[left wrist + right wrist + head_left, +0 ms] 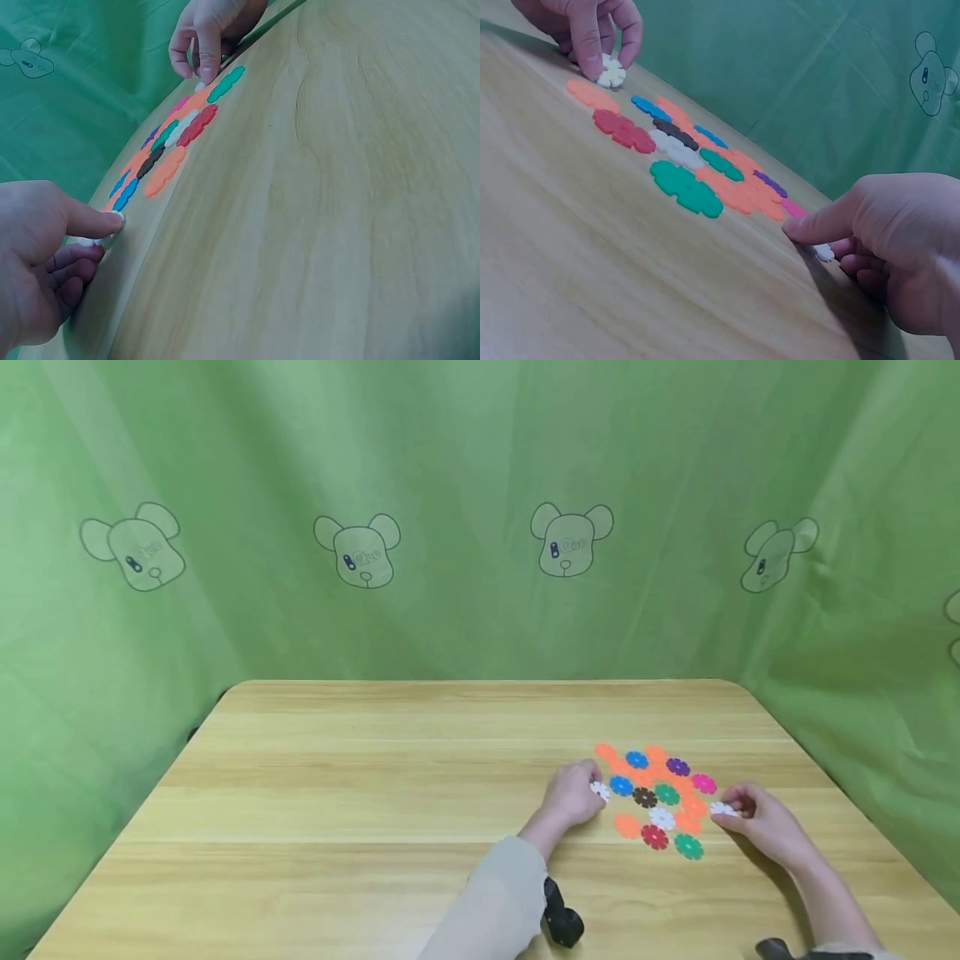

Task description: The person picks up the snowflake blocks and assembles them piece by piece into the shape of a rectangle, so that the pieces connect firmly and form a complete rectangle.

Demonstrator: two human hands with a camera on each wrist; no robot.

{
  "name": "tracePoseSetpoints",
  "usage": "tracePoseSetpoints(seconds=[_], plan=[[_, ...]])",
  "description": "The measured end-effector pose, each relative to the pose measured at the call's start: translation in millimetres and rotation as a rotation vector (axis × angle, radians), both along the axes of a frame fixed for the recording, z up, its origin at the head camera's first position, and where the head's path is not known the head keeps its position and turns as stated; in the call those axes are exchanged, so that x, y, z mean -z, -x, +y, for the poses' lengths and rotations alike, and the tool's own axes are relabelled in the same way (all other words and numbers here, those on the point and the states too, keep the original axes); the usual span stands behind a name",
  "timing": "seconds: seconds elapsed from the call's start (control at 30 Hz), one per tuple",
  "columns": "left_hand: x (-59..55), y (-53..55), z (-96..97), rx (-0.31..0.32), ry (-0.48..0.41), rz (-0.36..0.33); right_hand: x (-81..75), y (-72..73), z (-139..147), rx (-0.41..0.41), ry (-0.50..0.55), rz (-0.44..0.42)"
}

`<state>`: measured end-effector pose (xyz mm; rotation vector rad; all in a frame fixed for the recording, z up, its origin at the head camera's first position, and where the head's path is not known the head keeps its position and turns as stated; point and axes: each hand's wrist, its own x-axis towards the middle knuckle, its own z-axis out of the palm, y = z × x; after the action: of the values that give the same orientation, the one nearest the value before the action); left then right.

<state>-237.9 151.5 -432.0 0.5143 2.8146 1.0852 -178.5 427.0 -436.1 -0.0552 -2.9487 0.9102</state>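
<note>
My left hand [572, 795] pinches a white notched snowflake disc [601, 791] at the left side of a cluster of discs; in the right wrist view this white disc [613, 73] is tilted up. Over on the right side, my right hand [774, 828] pinches another white snowflake disc [722, 808] between thumb and fingers, partly hidden by them. Between the hands lie several flat discs, among them blue [621, 786], brown [645, 797], green [667, 794], white [662, 817], red [655, 837], purple [678, 767], pink [704, 784] and several orange ones [627, 826].
The discs lie on the right part of a wooden table [337, 802]. A green curtain [465, 627] with bear-head outlines hangs behind and beside the table. Black straps [562, 918] show at the wrists.
</note>
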Motion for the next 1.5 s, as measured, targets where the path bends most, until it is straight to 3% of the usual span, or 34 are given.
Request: tracePoseSetpoints(seconds=[0.33, 0.6, 0.77, 0.93, 1.13, 1.3, 1.5], plan=[[-4.6, 0.0, -3.7, 0.014, -0.021, -0.060, -5.1, 3.9, 3, 0.023, -0.033, -0.087], [-10.5, 3.5, -9.6, 0.012, -0.056, -0.100, -5.2, 5.0, 2, 0.000, -0.055, -0.042], [-10.8, 4.4, -14.7, -0.021, -0.193, -0.189, -8.0, 4.7, -1, -0.015, -0.092, -0.020], [-8.1, 4.5, -23.9, -0.011, -0.353, -0.283, -10.8, 2.9, -11, -0.011, -0.083, 0.034], [-9.5, 7.8, -42.2, 0.017, -0.494, -0.311, -20.3, 8.4, -40, 0.000, 0.061, 0.061], [-14.2, 7.5, -62.9, -0.004, -0.633, -0.325, -31.6, 16.4, -75, -0.047, 0.245, 0.066], [-26.6, 2.1, -97.4, -0.015, -0.794, -0.291, -45.7, 26.5, -119, -0.122, 0.404, 0.115]])
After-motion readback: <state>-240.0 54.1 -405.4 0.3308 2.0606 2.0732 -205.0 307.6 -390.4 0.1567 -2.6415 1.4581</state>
